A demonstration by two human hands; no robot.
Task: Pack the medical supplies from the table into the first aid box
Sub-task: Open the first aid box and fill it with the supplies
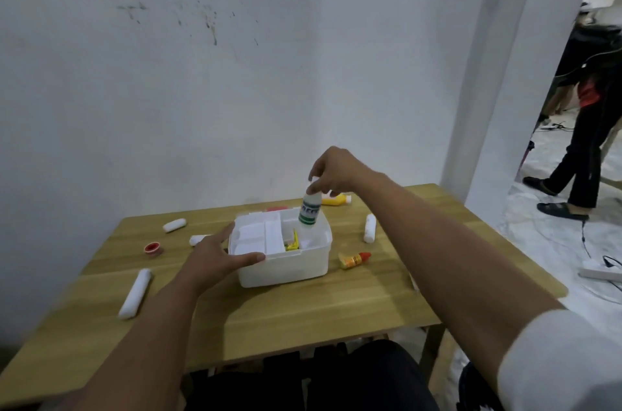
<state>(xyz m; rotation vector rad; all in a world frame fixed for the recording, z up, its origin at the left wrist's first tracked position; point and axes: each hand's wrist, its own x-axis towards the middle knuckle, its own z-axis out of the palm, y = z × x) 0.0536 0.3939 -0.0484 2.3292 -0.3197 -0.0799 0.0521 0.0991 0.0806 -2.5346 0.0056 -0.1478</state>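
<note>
At lower left of the frame a long white gauze roll (pixel 135 293) lies on the wooden table (pixel 303 309), with a small red tape roll (pixel 153 247) above it and a shorter white roll (pixel 174 225) nearer the wall. Moving toward centre, the left hand (pixel 218 259) rests with straight, spread fingers against the left rim of the open white first aid box (pixel 286 271) (another white roll (pixel 197 240) peeks out just behind the hand). Inside the box sit white packets and something yellow. Above the box's back right compartment, the right hand (pixel 333 173) pinches the cap of a white bottle with green bands (pixel 309 211), which hangs upright with its base just inside the rim. Behind lies a yellow bottle (pixel 336 199); right of the box are a white roll (pixel 369 228) and a small yellow red-capped bottle (pixel 353 260).
</note>
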